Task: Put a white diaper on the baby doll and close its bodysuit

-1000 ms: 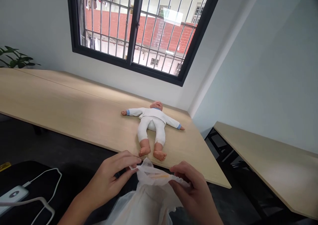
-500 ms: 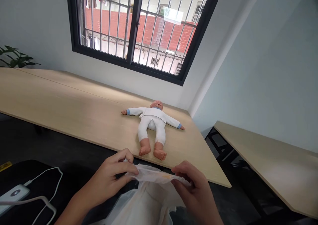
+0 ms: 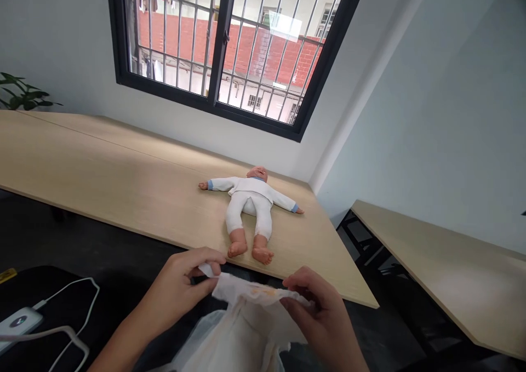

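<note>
While the left hand (image 3: 187, 281) pinches one end of the upper edge of a soft white diaper-like piece (image 3: 250, 333) between thumb and fingers, the right hand (image 3: 316, 306) pinches the other end, its thumb below and its fingers curled above. The piece hangs between the two hands in front of the person, just short of the near edge of the wooden table (image 3: 102, 175), its lower part running out of view. Beyond it, a doll (image 3: 250, 196) in white clothes lies face up on the tabletop, feet toward the hands.

Judging by its folds and its thin, partly see-through margins, the piece is probably light and limp, with a slightly thicker middle that may keep some shape. Its outer layer could be a little slick, and the frilled margins look easy to crease or tear under a hard pull. Both ends of the upper edge seem good places to hold, with a gentle fingertip pinch; gripping the middle alone would likely let the sides droop.
</note>
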`<state>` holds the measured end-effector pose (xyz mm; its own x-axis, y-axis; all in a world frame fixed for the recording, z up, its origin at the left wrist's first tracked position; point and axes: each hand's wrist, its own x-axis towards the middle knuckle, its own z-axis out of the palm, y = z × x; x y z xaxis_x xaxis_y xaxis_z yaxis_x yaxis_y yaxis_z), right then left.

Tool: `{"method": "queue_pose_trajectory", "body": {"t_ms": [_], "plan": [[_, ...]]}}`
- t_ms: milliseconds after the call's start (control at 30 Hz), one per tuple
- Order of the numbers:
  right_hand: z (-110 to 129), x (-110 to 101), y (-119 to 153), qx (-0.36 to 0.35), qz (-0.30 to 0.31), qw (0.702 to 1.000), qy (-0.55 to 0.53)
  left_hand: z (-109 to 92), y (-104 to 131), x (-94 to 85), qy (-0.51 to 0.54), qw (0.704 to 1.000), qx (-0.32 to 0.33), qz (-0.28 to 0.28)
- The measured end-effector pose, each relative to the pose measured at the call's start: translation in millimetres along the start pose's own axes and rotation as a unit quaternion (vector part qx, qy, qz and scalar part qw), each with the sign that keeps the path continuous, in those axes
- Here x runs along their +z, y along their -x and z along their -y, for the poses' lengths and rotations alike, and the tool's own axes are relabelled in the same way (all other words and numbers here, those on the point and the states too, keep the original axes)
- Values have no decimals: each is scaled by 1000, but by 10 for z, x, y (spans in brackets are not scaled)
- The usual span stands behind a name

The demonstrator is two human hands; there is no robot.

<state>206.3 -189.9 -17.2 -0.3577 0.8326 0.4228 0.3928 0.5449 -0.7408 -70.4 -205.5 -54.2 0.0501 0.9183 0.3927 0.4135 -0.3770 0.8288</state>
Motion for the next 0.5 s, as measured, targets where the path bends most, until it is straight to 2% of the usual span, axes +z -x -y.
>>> {"method": "queue_pose_trajectory", "body": {"t_ms": [133,233,333,400,500], "plan": [[-64,4,-7,52,82,994,41,-56,-122,-44,-27,999,36,20],[-147,33,-25,64,85,993,57,-69,-196,-68,47,997,55,26],[-238,127,-20,88,36,995,40,-69,-206,-44,158,987,1,30],[-282,250,11,114,4,993,10,-89,-189,-3,229,972,-56,6],[-314,509,98,159,-23,986,-38,-165,-172,70,365,923,-121,-21]]}}
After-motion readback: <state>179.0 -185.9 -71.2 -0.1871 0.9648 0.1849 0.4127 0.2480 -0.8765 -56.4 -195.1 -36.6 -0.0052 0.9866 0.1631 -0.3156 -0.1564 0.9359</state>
